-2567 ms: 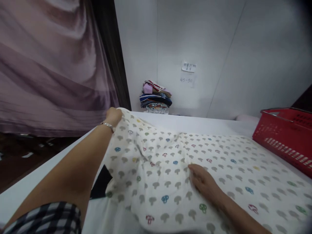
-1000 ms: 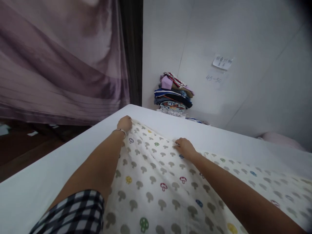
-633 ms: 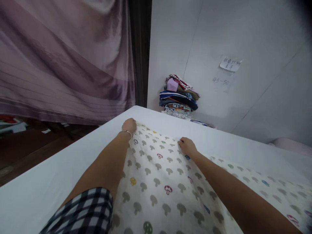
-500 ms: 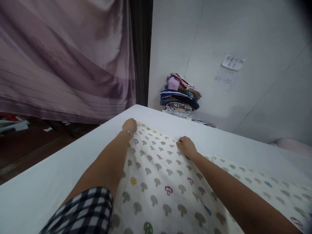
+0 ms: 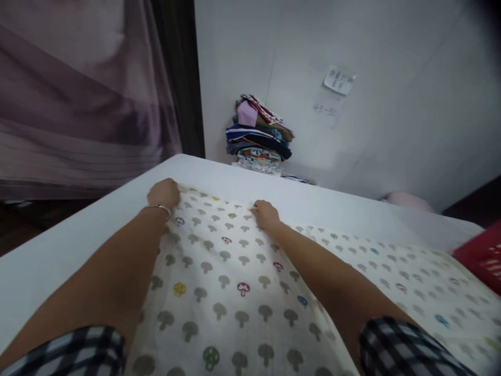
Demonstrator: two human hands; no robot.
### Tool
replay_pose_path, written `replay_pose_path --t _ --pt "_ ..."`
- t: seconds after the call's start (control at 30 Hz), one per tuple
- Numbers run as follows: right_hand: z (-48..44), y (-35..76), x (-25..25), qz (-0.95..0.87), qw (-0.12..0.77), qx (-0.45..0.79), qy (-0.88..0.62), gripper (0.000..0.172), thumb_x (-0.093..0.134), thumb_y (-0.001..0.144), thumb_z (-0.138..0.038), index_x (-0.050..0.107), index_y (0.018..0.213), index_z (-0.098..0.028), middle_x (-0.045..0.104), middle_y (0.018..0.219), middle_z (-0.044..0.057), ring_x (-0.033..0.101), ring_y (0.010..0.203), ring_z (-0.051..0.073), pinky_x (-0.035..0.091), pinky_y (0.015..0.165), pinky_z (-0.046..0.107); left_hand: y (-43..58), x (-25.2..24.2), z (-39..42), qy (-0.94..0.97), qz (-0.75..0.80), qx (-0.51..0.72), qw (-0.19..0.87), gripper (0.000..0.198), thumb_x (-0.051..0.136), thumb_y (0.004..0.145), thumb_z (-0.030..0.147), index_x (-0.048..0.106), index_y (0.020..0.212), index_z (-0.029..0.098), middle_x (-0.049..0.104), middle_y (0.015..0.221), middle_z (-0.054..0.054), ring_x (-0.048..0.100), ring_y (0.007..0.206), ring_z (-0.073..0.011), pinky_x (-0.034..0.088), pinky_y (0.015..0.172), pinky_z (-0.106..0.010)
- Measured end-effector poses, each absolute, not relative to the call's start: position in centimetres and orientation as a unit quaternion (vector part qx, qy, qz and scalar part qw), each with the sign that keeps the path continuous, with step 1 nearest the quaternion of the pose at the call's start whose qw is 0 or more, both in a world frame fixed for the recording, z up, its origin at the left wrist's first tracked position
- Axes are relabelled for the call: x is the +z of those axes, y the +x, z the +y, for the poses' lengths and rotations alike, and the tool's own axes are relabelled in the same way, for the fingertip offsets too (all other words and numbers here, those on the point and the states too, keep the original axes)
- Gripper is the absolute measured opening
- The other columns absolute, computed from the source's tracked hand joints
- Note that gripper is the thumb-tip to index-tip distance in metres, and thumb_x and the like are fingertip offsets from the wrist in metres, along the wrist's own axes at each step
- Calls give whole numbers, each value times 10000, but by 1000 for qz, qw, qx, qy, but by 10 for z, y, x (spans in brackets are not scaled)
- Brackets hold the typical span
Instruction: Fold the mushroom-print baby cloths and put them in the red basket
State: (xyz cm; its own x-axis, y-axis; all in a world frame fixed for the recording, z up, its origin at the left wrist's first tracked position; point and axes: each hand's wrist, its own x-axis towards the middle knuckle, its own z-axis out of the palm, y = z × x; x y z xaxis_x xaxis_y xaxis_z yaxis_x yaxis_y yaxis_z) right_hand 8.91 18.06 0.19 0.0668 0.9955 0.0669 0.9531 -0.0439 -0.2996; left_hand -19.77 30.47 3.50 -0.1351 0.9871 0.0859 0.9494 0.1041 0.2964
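Note:
A cream cloth (image 5: 223, 256) printed with grey and coloured mushrooms lies across the white table (image 5: 219, 175) and runs on to the right. My left hand (image 5: 164, 194), with a bracelet at its wrist, is closed on the cloth's far left corner. Along the same far edge, my right hand (image 5: 266, 214) pinches the cloth a short way to the right. Between the two hands the cloth is spread fairly flat, with slight creases near the left hand. Some fingertips are hidden from view.
A stack of folded clothes (image 5: 258, 136) stands behind the table against the grey wall (image 5: 371, 104), which bears a paper note (image 5: 338, 81). A mauve curtain (image 5: 78, 104) hangs at the left. Something red (image 5: 483, 256) sits at the right edge.
The view has turned to the right, so everything appears further left and the red thing shows. Both hands keep their grip on the cloth's far edge.

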Motion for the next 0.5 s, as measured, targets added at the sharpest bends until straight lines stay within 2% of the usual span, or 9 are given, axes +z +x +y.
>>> replay_pose_path --t 0.2,0.27,0.4,0.5 --pt "181 87 -2 -693 143 60 -705 364 383 924 -419 525 1160 -180 581 1135 81 478 1067 202 362 896 313 -198 27 304 642 753 106 94 343 404 836 203 585 1099 78 580 1162 -209 547 1023 -322 447 793 -409" --pt "175 87 2 -705 153 64 -689 418 393 914 -442 496 1219 -176 554 1208 95 457 1126 214 342 944 344 -197 28 302 640 755 98 104 358 411 830 204 578 1117 70 566 1185 -213 538 1042 -319 443 813 -415" --pt "135 97 10 -741 174 49 -647 499 359 918 -465 410 1328 -186 343 1446 90 254 1336 219 173 1082 425 -198 30 300 635 755 99 128 393 425 833 242 552 1161 67 537 1228 -215 517 1083 -317 432 847 -443" --pt "85 120 9 -729 155 51 -665 574 280 922 -510 334 1391 -183 235 1500 77 127 1390 199 78 1115 439 -200 28 300 639 744 134 140 399 460 822 247 559 1140 29 532 1213 -248 508 1094 -348 423 844 -497"
